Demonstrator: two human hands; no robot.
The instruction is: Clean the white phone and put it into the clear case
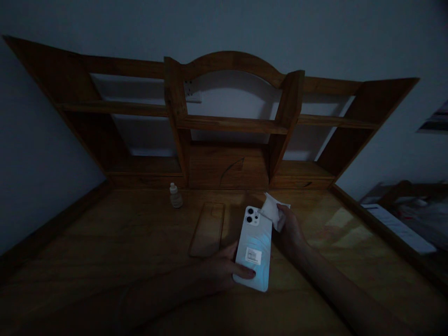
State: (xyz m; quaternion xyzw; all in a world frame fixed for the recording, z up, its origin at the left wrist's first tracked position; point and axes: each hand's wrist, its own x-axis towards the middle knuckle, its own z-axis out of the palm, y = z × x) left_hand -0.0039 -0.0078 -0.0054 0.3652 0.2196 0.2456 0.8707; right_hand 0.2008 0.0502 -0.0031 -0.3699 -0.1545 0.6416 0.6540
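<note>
Dim light over the wooden surface (140, 242), and you have the phone (261, 238) right in front of you, back side facing up at you. Your left hand (226, 269) has it gripped near the bottom left, thumb laid across the back, just under a white printed label (253, 255). The phone tilts slightly, its top leaning away to the left, the round camera lenses (249, 215) sitting at that upper left corner.

Over to your right hand (291, 228) — it's closed on a folded white sheet (271, 210), cloth or tissue, too dark to tell which. One edge of that sheet meets the phone's upper right corner, right beside the lenses.

Just to the left of the phone, a see-through phone case (206, 231) lies flat on the surface, your left hand near its lower end. Further back and to the left stands a small pale bottle (175, 198) with a white cap, upright, well apart from both your hands.

Behind it all rises the wooden shelf unit (231, 123), arched at the top centre, and through its middle opening you can see a wall socket (189, 88). Off to the far right — a flat, whitish panel (399, 228), beyond the surface's raised edge.
</note>
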